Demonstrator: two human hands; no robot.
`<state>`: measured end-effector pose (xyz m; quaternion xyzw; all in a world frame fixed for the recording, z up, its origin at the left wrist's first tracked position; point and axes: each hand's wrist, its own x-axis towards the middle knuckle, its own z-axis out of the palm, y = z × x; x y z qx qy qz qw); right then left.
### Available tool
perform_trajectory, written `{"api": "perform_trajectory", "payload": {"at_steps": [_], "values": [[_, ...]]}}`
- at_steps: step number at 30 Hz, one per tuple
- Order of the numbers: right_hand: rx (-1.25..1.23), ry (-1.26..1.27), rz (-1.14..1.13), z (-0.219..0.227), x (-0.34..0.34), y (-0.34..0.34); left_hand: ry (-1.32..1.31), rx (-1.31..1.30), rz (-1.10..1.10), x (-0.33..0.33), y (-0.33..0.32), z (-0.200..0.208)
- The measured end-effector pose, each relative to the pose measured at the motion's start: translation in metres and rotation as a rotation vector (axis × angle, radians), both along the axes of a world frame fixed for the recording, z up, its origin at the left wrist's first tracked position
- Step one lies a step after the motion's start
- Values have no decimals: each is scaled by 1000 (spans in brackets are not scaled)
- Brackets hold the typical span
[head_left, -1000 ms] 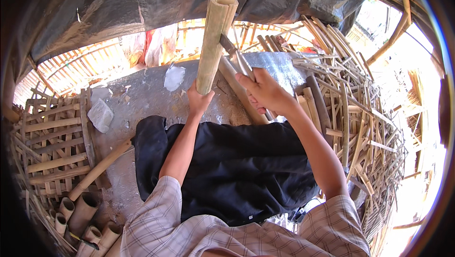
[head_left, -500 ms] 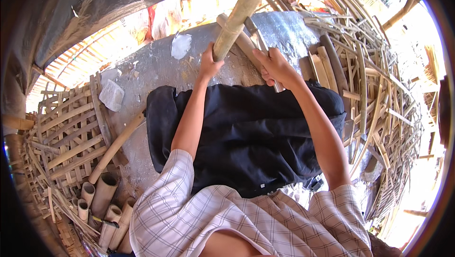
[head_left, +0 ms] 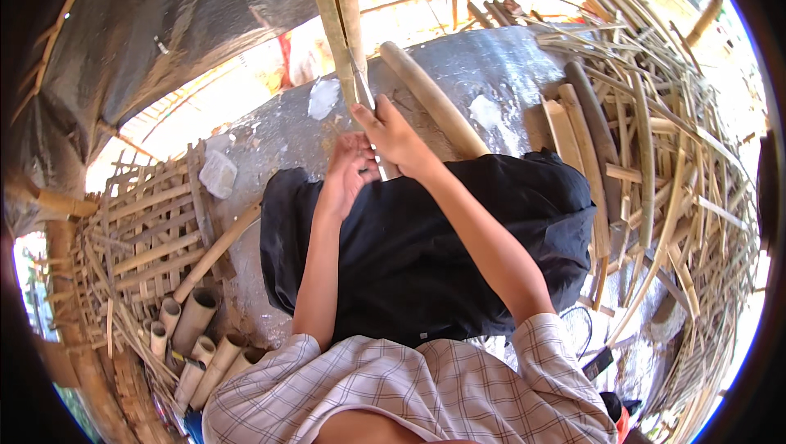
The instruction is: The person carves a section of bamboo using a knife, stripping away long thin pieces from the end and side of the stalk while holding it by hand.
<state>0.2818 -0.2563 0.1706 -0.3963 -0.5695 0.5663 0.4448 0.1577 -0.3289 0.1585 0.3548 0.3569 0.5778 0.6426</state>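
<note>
A split bamboo tube [head_left: 327, 18] rises beyond my hands, a long crack running down from its far end. The blade of a knife [head_left: 361, 82] sits in the near part of that crack. My right hand [head_left: 391, 139] is closed round the knife. Just beside it, my left hand [head_left: 345, 172] has its fingers loosely curled and somewhat apart, with nothing visible in them; it is slightly blurred. Black cloth [head_left: 426, 256] covers my lap under both forearms.
A bamboo pole [head_left: 434, 100] lies beyond the cloth. To the right are bamboo pieces [head_left: 591, 141] and a heap of strips [head_left: 655, 166]. A woven bamboo panel [head_left: 155, 239], short bamboo tubes [head_left: 196, 317] and a pale stone [head_left: 218, 174] are at the left.
The bamboo tube has moved left and stands more upright, its crack now showing. My left hand has come off it. My right hand has brought the knife leftward into the crack.
</note>
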Motion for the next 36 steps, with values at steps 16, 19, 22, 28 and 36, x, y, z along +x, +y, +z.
{"api": "perform_trajectory", "payload": {"at_steps": [16,19,22,28,36], "values": [[50,-1271,-58,-98,145,69,738,-387,303,-79,-48,30],[79,-1320,-75,-167,163,90,958,-418,335,-92,-24,43],[122,-1232,0,-179,156,103,1079,-441,215,-120,-10,58],[-64,-1098,-106,-151,157,107,1160,-503,121,-139,17,85],[-288,-75,38,-65,146,79,1329,-379,-64,-158,69,89]]}}
